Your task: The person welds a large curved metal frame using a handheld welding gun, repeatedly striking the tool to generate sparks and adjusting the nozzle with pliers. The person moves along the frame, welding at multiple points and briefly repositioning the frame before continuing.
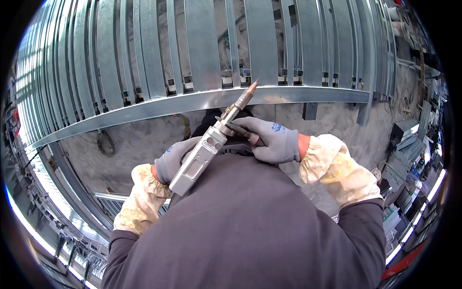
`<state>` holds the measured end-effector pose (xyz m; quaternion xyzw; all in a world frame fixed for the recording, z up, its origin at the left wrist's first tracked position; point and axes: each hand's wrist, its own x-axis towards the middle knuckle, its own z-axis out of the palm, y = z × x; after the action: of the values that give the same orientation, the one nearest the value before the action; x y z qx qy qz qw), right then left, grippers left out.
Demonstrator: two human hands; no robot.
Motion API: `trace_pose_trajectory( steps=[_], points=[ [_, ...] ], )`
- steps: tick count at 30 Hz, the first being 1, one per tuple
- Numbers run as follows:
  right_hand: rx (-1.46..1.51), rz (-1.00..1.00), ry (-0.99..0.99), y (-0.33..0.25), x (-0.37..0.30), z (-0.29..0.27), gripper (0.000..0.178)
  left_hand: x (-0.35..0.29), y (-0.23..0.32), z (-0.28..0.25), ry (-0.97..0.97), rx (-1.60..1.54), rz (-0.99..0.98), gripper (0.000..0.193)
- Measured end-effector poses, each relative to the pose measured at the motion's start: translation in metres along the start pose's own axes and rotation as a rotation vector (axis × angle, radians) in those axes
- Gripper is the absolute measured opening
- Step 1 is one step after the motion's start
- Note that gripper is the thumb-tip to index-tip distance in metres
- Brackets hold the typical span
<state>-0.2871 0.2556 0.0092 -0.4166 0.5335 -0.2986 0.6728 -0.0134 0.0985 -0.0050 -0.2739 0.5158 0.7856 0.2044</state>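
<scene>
Welding torch (204, 153): slanted between both hands, copper nozzle (247, 95) toward steel frame (308, 94).
Left hand (176, 156): gloved, grasping torch body.
Right hand (275, 138): gloved, gripping dark plier-like tool (240, 130) at torch collar.

Smooth, dull-metal welding torch (198, 161) — glossy metal rail (293, 95) — matt cloth gloves (279, 142)

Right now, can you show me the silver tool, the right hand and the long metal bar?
Silver tool (207, 150): head view, on its boxy body.
Right hand (273, 138): head view, on the gloved back.
Metal bar (192, 102): head view, on its flat face.
</scene>
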Motion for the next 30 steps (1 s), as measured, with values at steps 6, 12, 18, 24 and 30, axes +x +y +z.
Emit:
trace_pose_trajectory(
  steps=[6,12,18,24,30],
  points=[
    [-0.041,0.201,-0.120,-0.029,-0.020,-0.011,0.068,-0.005,0.017,-0.002,0.085,0.309,0.176,0.064],
    [-0.185,0.437,-0.210,-0.083,-0.031,-0.026,0.051,-0.005,0.028,-0.010,0.069,0.489,0.228,0.077],
    [-0.239,0.181,-0.055,-0.051,-0.024,-0.002,0.051,-0.010,0.018,-0.017,0.009,0.384,0.228,0.071],
    [-0.177,0.088,-0.010,-0.032,-0.002,0.002,0.055,-0.015,0.031,-0.015,0.034,0.120,0.002,0.059],
    [-0.191,0.142,0.239,0.003,-0.042,-0.031,0.049,-0.021,0.015,-0.024,0.104,-0.091,0.116,0.034]
  ],
)
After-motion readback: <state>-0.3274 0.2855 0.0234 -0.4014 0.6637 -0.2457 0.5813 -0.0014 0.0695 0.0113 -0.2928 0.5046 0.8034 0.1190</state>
